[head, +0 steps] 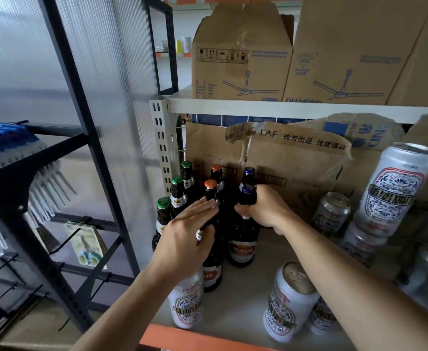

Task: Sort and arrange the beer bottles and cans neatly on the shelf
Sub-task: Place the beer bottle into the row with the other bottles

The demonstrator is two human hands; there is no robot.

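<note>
Dark beer bottles stand in rows at the left of the shelf (pixel 246 312): green-capped bottles (pixel 164 206) on the left, orange-capped bottles (pixel 210 188) in the middle, blue-capped bottles (pixel 249 173) on the right. My right hand (pixel 263 209) grips the neck of the front blue-capped bottle (pixel 242 245). My left hand (pixel 190 231) lies with straight fingers against the front orange-capped bottle. White beer cans stand in front: one can (pixel 186 305) under my left wrist, another can (pixel 290 300) near the shelf's front edge.
More white cans are stacked at the right, one large can (pixel 395 188) on top. Torn cardboard boxes (pixel 291 158) stand behind the bottles, fan boxes (pixel 240 59) on the shelf above. A black rack (pixel 63 158) with hanging goods is at the left.
</note>
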